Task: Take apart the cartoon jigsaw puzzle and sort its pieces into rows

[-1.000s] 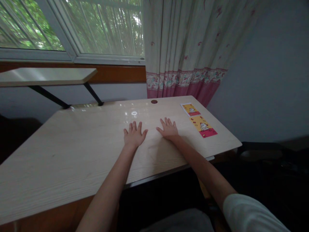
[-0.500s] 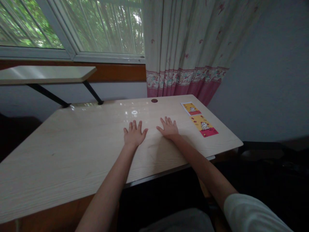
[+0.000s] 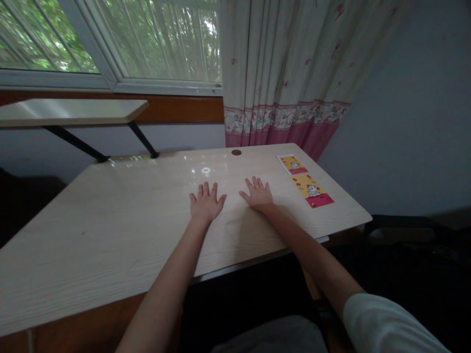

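My left hand (image 3: pixel 206 203) lies flat on the pale wood-grain desk (image 3: pixel 121 220), palm down with its fingers spread and nothing in it. To its right, my right hand (image 3: pixel 258 193) rests the same way, apart from the left. Beyond the right hand, toward the desk's right edge, is a yellow and red printed card (image 3: pixel 313 191) with a white cartoon figure. Just behind that card lies a smaller card (image 3: pixel 292 164) with a similar print and a white border. Neither hand touches the cards.
A raised shelf (image 3: pixel 69 112) on black brackets (image 3: pixel 143 139) stands at the back left. A round brown cable-hole cover (image 3: pixel 236 152) sits near the desk's back edge. Behind are a window (image 3: pixel 158 44) and a flowered curtain (image 3: pixel 283 73). A dark armrest-like shape (image 3: pixel 401 222) is at the right.
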{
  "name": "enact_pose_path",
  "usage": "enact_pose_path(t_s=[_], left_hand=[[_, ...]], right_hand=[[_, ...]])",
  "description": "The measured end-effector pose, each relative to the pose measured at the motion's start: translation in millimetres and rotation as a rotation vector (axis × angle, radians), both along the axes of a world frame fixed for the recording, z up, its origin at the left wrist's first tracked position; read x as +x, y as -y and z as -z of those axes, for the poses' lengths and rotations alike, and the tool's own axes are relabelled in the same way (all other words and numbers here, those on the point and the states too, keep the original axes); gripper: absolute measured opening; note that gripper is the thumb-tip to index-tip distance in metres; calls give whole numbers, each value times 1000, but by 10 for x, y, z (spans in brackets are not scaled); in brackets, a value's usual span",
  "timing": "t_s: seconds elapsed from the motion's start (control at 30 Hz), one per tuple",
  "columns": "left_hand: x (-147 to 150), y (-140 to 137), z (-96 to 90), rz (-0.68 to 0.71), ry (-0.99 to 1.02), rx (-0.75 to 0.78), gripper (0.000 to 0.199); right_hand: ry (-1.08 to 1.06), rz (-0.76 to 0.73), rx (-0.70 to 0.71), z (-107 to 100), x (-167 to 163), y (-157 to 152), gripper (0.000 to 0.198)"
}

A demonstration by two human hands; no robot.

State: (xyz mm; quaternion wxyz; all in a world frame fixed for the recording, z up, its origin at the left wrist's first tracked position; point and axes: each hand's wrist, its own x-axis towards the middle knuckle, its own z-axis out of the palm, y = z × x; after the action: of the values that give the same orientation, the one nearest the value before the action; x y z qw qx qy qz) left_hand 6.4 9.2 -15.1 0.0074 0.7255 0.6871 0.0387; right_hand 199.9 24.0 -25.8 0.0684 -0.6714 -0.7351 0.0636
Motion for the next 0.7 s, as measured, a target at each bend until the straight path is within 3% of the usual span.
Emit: enact_pose_path(t_s=[0.47,0.6,0.7], left_hand=[[-31,-18,62,9,18,22,69],[-7,-23,31,13,17,27,67],[-2,-13,-107,24,33,-10,62]], right_hand=[[-33,2,-23,-36,-9,0,70],[-106,-30,103,-118,22,18,53],[-174,-96,235,-198,68,-1,38]])
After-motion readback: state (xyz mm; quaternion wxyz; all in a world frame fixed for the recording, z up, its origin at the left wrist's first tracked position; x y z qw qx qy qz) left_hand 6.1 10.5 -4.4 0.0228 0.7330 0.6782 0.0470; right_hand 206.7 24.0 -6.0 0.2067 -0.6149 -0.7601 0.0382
